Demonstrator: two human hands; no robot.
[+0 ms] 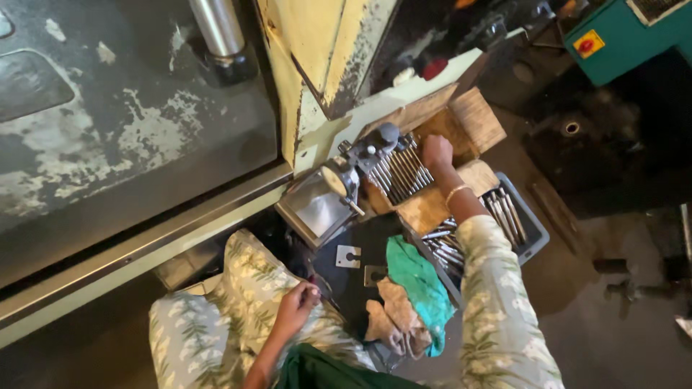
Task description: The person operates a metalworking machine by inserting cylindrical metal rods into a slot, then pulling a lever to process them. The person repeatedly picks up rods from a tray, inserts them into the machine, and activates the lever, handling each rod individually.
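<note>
My right hand [437, 152] reaches forward and rests on a row of thin metal rods [404, 173] laid on a wooden board [472, 119]; its fingers are curled over the rod ends, and whether it grips one I cannot tell. Just left of the rods stands a small metal gauge fixture [360, 162] with a round dial. My left hand [298, 302] lies near my lap on flowered cloth, fingers closed around something small and dark that I cannot make out.
A grey crate [530, 223] with several more metal rods sits under my right forearm. A green rag [418, 277] and a beige rag [386, 317] lie beside two small slotted metal plates [348, 256]. A large worn machine body [130, 122] stands to the left, a teal cabinet [634, 36] top right.
</note>
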